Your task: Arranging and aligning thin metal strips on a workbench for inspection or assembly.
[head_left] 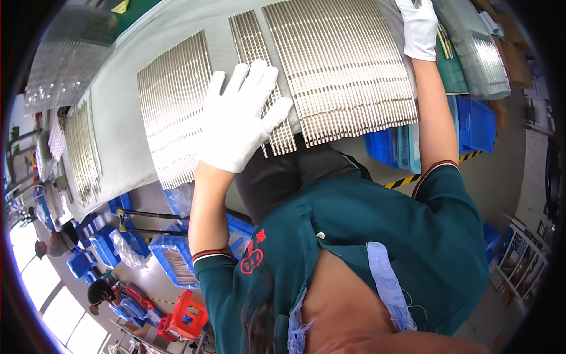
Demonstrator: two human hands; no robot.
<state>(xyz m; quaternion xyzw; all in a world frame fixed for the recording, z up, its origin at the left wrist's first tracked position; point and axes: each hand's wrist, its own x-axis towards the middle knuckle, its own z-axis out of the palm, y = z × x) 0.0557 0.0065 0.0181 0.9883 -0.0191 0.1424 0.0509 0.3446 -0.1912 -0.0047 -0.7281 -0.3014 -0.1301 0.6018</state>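
Note:
Thin silvery metal rods lie side by side in flat rows on a grey-white covered table. My left hand (pixel 242 118), in a white glove, rests palm down with fingers spread. It covers part of the left row of rods (pixel 174 100) and reaches over the narrow middle row (pixel 250 38). A wide row of rods (pixel 342 71) lies just to the right. My right hand (pixel 420 26), also white-gloved, is near the far right corner of that wide row. Its fingers look stretched apart, but their tips are cut off by the picture's upper edge; I see nothing held in it.
Another row of rods (pixel 84 153) lies at the table's left end. Clear plastic trays (pixel 480 56) are stacked on the right, more (pixel 68 68) at far left. Blue bins (pixel 474 124) stand below the table's right side. A red stool (pixel 188 315) and people are at lower left.

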